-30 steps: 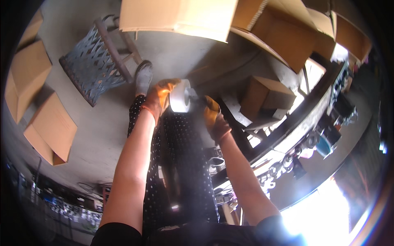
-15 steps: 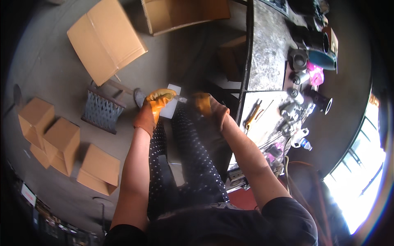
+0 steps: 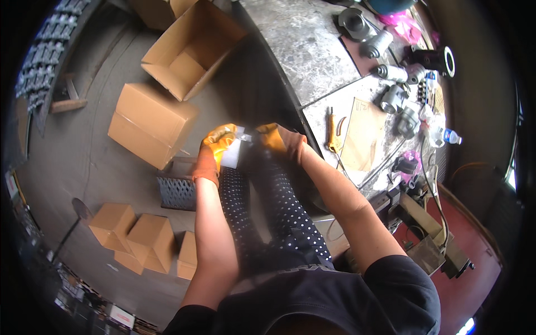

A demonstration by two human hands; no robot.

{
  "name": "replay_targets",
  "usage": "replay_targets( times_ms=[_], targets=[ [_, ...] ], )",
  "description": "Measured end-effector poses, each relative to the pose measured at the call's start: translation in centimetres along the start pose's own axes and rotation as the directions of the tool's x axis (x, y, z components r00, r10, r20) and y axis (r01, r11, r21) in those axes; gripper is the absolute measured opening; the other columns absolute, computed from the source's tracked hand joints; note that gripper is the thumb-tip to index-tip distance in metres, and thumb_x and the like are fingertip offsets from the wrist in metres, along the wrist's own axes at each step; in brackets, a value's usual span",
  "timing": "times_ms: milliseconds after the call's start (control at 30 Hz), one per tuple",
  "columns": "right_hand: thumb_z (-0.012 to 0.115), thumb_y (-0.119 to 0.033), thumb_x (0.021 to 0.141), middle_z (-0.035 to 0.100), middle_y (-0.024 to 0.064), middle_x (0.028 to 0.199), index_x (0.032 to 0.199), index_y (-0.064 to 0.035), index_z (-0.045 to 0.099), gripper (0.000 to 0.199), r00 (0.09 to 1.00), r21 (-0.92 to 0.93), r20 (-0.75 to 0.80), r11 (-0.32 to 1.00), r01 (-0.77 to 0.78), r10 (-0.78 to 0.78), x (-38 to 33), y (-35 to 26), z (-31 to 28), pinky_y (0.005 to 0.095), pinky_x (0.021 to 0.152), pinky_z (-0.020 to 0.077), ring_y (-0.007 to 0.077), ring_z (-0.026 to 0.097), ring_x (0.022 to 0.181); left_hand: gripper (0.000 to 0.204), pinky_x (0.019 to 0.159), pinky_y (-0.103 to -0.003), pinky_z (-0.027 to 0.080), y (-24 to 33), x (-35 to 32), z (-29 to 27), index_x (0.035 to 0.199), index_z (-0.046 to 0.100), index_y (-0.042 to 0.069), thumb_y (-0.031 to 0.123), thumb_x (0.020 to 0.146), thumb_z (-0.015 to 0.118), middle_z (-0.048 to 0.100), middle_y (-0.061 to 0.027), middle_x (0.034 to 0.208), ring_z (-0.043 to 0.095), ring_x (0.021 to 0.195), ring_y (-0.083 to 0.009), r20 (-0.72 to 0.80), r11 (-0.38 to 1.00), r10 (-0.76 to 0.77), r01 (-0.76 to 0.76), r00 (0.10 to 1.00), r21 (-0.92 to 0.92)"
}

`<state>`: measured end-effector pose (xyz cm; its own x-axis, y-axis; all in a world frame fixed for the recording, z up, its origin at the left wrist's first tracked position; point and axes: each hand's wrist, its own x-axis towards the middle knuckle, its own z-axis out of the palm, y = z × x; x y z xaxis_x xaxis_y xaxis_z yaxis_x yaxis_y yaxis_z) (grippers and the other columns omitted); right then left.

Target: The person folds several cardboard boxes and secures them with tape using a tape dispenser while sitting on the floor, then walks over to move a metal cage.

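My left hand [image 3: 216,142], in a yellow and orange work glove, is closed in front of my body. A small shiny grey piece [image 3: 244,137] sticks out from its fingertips toward the right; its kind is unclear. Just below those fingers shows a flat white sheet [image 3: 231,156], partly covered by the glove; whether the hand grips it too, I cannot tell. My right hand [image 3: 274,138], gloved alike, is a short gap to the right of the grey piece, its fingers curled and slightly blurred. Anything inside them is hidden.
At the right, a worktable [image 3: 290,50] bears a yellow-handled tool [image 3: 333,131], a cardboard sheet [image 3: 364,134], several grey metal fittings [image 3: 409,120] and a plastic bottle [image 3: 451,136]. Left on the floor are an open carton [image 3: 187,61], a closed carton [image 3: 148,120], smaller boxes [image 3: 151,240] and a woven stool [image 3: 176,191].
My view has swung to the right, so the cartons and worktable appear shifted. Both hands stay close together in front of me, the grey piece still at the left fingertips.
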<state>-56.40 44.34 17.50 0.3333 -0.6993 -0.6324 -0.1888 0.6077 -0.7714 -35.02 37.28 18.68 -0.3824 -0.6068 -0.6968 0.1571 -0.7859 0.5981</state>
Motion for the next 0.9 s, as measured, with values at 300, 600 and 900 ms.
replay_targets(
  times_ms=[300,600,900],
  targets=[
    [0.049,-0.014,0.087,0.062,0.0109,0.1,0.1,-0.0016,0.06,0.021,0.991,0.073,-0.133,0.997,0.023,-0.013,-6.0,0.3,-0.9,0.0315,0.081,0.046,0.022,0.059,0.092,0.066,0.076,-0.024,0.044,1.6,1.1,5.0,0.133,0.037,-0.005,0.008,0.074,0.064,0.061,-0.0066,0.087,0.056,0.081,-0.0146,0.127,0.889,-0.168,0.095,0.977,0.448],
    [0.055,-0.013,0.089,0.056,0.0144,0.118,0.124,0.0015,0.048,0.038,0.869,0.447,-0.448,0.895,0.014,0.21,-12.5,-0.9,-3.8,0.0284,0.086,0.0457,0.0169,0.055,0.102,0.065,0.079,-0.034,0.049,-3.3,4.5,9.0,0.135,0.032,-0.002,0.003,0.076,0.058,0.061,-0.0119,0.094,0.059,0.085,-0.0195,-0.018,0.994,-0.087,0.088,0.996,0.068],
    [0.067,-0.012,0.068,0.063,0.0166,0.095,0.105,0.0037,0.06,0.041,0.389,-0.18,-0.901,0.981,0.067,-0.192,-7.6,0.8,-7.2,0.0341,0.08,0.0467,0.0271,0.061,0.089,0.047,0.09,-0.031,0.041,0.1,8.0,22.6,0.116,0.051,0.002,0.032,0.082,0.065,0.059,-0.0088,0.108,0.055,0.101,-0.0223,-0.043,0.913,0.128,-0.101,0.991,0.395]
  ],
)
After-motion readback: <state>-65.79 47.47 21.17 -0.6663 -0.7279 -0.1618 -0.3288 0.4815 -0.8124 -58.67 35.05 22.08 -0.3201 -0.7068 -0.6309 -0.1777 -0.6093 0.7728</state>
